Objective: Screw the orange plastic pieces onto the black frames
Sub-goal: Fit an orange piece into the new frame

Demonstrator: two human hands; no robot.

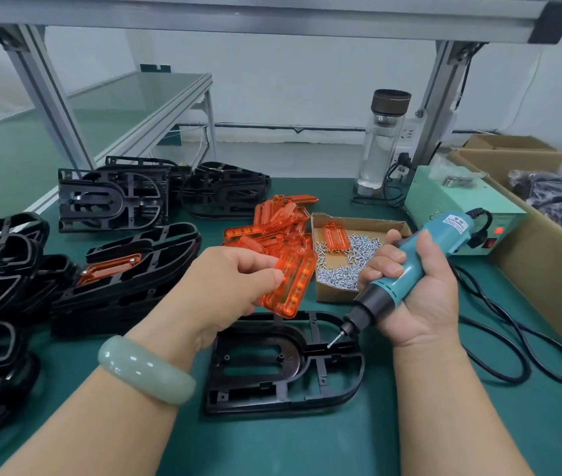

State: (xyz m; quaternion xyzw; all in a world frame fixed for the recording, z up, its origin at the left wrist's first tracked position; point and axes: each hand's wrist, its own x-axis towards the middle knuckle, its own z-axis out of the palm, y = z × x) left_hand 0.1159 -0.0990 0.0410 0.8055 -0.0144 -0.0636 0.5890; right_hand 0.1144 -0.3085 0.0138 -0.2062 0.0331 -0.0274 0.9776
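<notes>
– Two hands are seen over the green table (410, 424). What is held in the left hand (231, 283)?

– An orange plastic piece (293, 286) is pinched at its left edge between the thumb and the fingertips. It is held tilted just above the far edge of a black frame (283, 369), which is laid flat on the table at near centre. Whether the two touch cannot be told. A pale green bangle (145, 369) is worn on that wrist.

– And the right hand (417, 290)?

– A teal electric screwdriver (406, 269) is gripped, with all the fingers curled round its barrel. Its bit is pointed down and left over the right part of the same frame. Contact cannot be made out.

– Where is the stock kept?

– A heap of orange pieces (272, 225) is piled at centre, beyond the left hand. Just right of it, a small cardboard tray (327, 297) is filled with silver screws (341, 273), and one more orange piece is laid on them. Stacks of black frames (114, 197) are ranged along the left side. On one stack, a fitted orange piece (109, 267) is seen on the top frame.

– What else is shown?

– A clear bottle (382, 139) with a dark cap is stood at the far right of centre, beside a pale green power box (454, 204) whose red light is lit. A black cable (513, 341) is looped on the table at the right, near a large cardboard box (547, 266).
</notes>
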